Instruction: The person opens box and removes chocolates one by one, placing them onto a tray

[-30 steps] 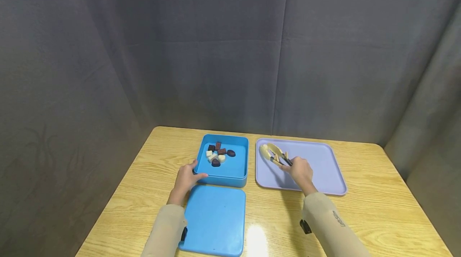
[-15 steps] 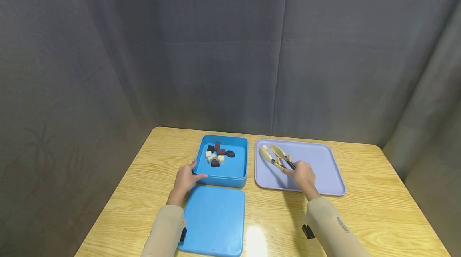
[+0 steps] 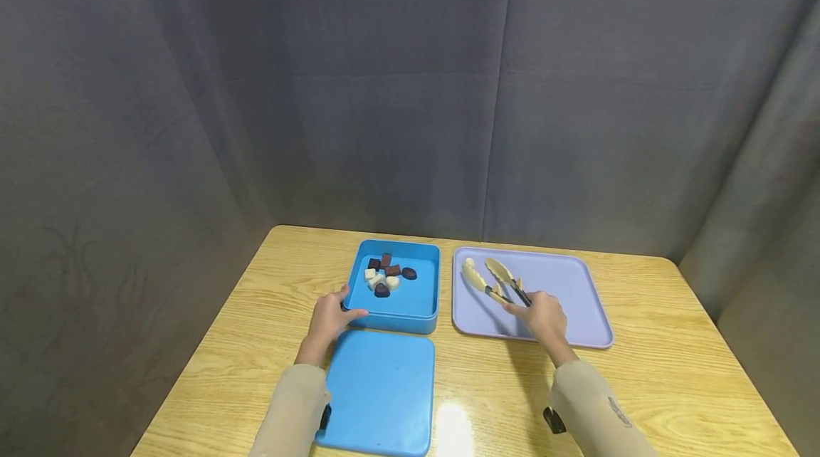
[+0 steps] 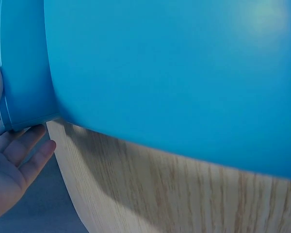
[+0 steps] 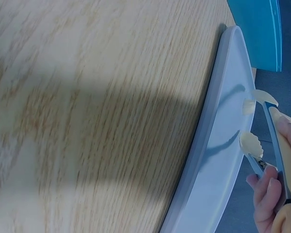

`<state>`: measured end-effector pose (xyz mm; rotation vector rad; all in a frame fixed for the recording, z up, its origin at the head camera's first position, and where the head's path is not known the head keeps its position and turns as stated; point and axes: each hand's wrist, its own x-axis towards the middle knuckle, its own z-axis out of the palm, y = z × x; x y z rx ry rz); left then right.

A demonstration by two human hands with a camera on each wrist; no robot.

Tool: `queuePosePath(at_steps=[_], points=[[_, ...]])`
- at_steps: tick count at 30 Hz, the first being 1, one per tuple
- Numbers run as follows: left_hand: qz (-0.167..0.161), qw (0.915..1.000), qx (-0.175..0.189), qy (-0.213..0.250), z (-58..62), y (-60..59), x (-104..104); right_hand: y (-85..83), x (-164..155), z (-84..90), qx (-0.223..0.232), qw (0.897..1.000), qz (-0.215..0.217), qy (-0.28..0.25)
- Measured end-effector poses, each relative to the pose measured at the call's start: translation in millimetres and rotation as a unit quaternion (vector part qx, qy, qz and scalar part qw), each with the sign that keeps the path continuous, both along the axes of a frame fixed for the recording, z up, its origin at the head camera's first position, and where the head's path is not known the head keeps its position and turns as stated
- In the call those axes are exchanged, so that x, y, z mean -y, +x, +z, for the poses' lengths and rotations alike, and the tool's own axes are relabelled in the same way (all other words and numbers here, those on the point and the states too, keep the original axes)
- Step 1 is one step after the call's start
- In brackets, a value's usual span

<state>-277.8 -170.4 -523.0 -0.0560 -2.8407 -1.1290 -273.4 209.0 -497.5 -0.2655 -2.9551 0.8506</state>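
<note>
My left hand (image 3: 328,316) holds the front left corner of an open blue box (image 3: 410,324), thumb on the front wall and fingers along the side. Inside the box lie several chocolates (image 3: 393,270), dark, brown and white. Over the lilac tray (image 3: 564,286), my right hand (image 3: 544,316) grips tongs with cream scalloped tips (image 3: 474,276) and dark shafts. The tong tips stand apart. A small white chocolate (image 5: 248,107) lies on the tray near its left end, close to one tip, with nothing visible pinched between them.
A flat blue lid (image 3: 381,393) lies on the wooden table (image 3: 487,386) in front of the box, partly beside my left sleeve. Box and tray stand side by side with a narrow gap. A grey curtain (image 3: 397,122) hangs behind the table.
The tong tips have spread wider apart, and my right hand has shifted slightly right and toward me. The white chocolate stays at the tray's left end. My left hand keeps its place.
</note>
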Motion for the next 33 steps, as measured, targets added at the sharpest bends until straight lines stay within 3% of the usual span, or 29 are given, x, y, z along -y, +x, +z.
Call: queuePosePath(at_steps=[33], points=[[-0.001,0.9999,0.01,0.002,-0.7,-1.8,1,19.3,-4,6.5,-0.034,0.999,-0.004,-0.026]])
